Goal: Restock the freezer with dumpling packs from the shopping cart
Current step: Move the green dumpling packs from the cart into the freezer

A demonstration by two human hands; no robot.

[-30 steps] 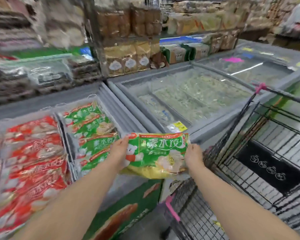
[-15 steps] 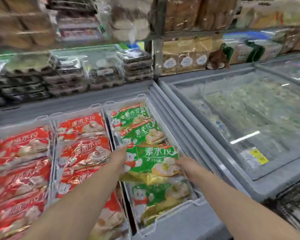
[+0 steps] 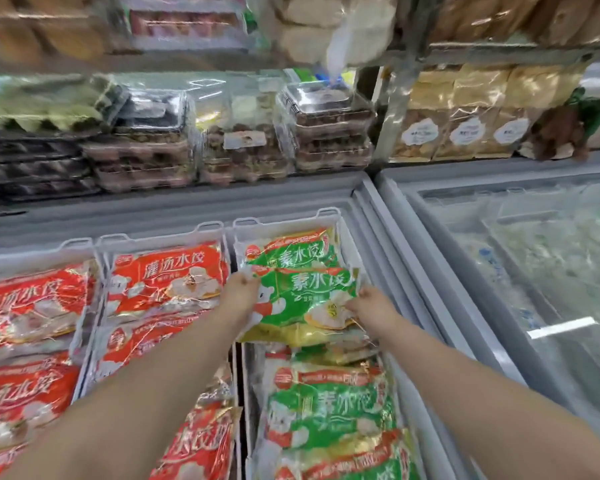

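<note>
A green dumpling pack [image 3: 305, 299] is held flat between both hands over the right-hand white basket [image 3: 284, 221] of the open freezer [image 3: 187, 206]. My left hand [image 3: 238, 294] grips its left edge. My right hand [image 3: 369, 304] grips its right edge. The pack lies low on other green packs: one behind it [image 3: 291, 251] and several in front [image 3: 329, 407]. I cannot tell whether it rests fully on them. The shopping cart is out of view.
Red dumpling packs [image 3: 167, 275] fill the baskets to the left. A second freezer with a shut glass lid [image 3: 534, 271] stands on the right. Stacked clear trays [image 3: 243, 143] and bagged goods [image 3: 465, 126] sit on shelves behind the freezers.
My view swung left from the cart to the freezer. Both hands carried the green pack from above the cart over the right basket and lowered it further back onto the green stack.
</note>
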